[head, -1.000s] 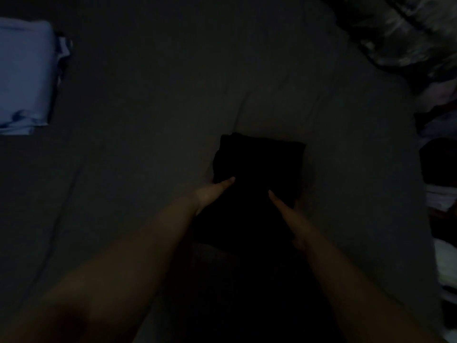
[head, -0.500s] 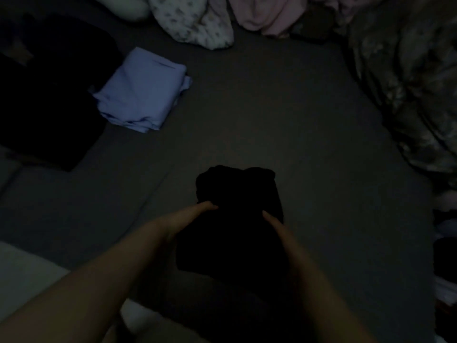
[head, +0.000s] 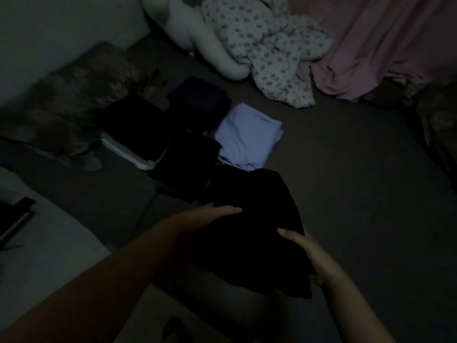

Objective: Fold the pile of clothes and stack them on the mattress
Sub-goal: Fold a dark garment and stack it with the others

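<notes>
A folded black garment (head: pixel 249 233) hangs between both hands above the dark grey mattress (head: pixel 358 194). My left hand (head: pixel 212 215) grips its left edge, thumb on top. My right hand (head: pixel 309 256) grips its right edge from below, thumb on the cloth. Just beyond it lie folded clothes: a light blue piece (head: pixel 247 137), a black piece (head: pixel 188 159) to its left, another dark piece (head: pixel 200 100) behind, and a black pile on white cloth (head: pixel 133 129) further left. The room is very dim.
A flowered crumpled blanket (head: pixel 267 53) and pink fabric (head: pixel 371 45) lie at the back, beside a white pillow (head: pixel 197 33). A mottled dark pillow (head: pixel 66 105) sits at the left. A light sheet (head: pixel 49 256) covers the near left corner.
Both hands have lifted the black garment off the mattress and carried it left and forward, toward the folded clothes. The view has swung left, bringing the stacks into sight.
</notes>
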`<state>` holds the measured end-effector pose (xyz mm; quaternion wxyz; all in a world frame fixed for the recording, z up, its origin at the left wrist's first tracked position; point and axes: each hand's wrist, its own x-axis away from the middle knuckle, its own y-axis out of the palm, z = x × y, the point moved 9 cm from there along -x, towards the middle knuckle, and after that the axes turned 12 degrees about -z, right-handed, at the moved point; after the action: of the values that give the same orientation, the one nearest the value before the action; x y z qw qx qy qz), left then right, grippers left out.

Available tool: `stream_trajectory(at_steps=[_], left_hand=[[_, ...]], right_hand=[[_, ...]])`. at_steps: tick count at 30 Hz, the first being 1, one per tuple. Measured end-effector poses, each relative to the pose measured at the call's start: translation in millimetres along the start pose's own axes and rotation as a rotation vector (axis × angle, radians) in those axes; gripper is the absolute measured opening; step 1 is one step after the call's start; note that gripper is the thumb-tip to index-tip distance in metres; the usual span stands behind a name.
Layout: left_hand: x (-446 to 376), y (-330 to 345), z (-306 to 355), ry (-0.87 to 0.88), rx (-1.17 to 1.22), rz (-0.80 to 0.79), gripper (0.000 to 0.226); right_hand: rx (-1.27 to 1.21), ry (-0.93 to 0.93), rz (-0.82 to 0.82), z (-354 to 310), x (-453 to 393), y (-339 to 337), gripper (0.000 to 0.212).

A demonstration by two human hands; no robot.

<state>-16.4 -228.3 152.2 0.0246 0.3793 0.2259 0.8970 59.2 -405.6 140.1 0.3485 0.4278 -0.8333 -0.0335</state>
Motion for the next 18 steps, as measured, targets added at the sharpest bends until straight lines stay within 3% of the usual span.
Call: stream_trajectory(at_steps=[4,6,9,13,18], left_hand=[[-0.3,-35.0,26.1,0.030,-0.038,0.013,0.049],[-8.8,-44.3,43.6,0.047,-0.083,0.040,0.056],[-25.0,-52.6,86.9,0.181,-0.332,0.130,0.067],[-49.6,-61.1,151.6,0.325,-0.529,0.144,0.066],[-121.3,-118.1,234.4,0.403,-0.561,0.193,0.069]], right_hand=[[0.106,-0.048,0.035,-27.1,-19.0,16.4,0.070],[0.152,-0.095,0.073,-42.5,-29.5,13.3,0.072],[0.182,-0.166,0.136,-61.8,-50.1,4.8,0.081],[0.163,-0.258,0.215,-94.0,-92.1,-9.8,0.079],[0.176,-0.394,0.251,-164.2,-176.2,-42.9,0.073]])
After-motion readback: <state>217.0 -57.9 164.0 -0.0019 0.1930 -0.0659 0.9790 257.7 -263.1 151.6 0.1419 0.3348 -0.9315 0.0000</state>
